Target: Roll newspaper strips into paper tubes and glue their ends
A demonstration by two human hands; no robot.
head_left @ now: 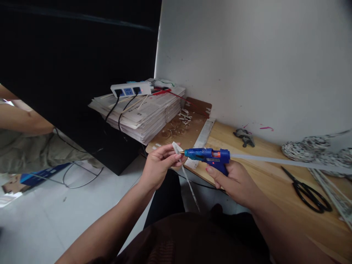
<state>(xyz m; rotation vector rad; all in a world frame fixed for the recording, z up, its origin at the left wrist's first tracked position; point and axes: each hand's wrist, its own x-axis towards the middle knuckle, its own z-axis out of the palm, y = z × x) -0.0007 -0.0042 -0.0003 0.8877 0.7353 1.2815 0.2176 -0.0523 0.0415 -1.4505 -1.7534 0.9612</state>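
Note:
My right hand (235,179) grips a blue hot glue gun (205,155) by its handle, and a long pale glue stick (264,159) runs out of its rear to the right. A small red light glows on the gun's side. Its brass tip meets a thin strip of printed paper (189,183) pinched in the fingers of my left hand (161,161). The strip's top end is folded to a white point above the fingers, while its tail hangs down over my lap. Whether glue is on the paper cannot be made out.
Black scissors (309,190) lie on the wooden table (247,183) at right, near coiled paper cord (305,148) and a grey rag-like lump (244,136). At left, a white power strip (132,89) tops a stack of newspapers (154,117). Another person's arm (24,119) shows beyond the black panel (82,55).

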